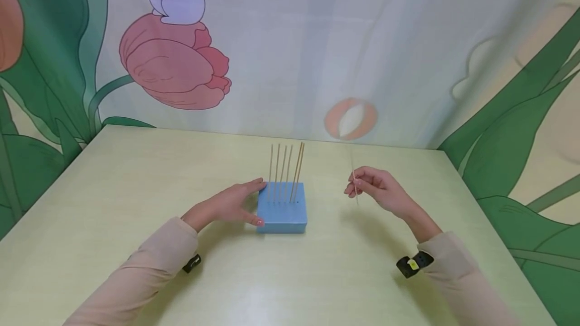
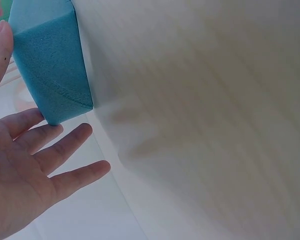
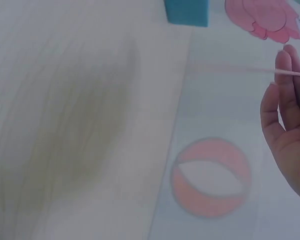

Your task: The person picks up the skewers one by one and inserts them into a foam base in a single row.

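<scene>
A light blue foam block lies on the table, with several thin wooden sticks standing in its top. The left hand holds the block's left side, thumb at the front corner and forefinger at the back corner. In the left wrist view the block sits between the thumb and the fingers of the left hand, the outer fingers spread apart from it. To the right of the block, above the table, the right hand pinches another thin stick, nearly upright. That stick looks blurred along its length in the right wrist view.
The pale wooden table extends around the block. Behind it hangs a curtain printed with a rabbit, flowers and leaves. Dark straps with small devices are on both wrists.
</scene>
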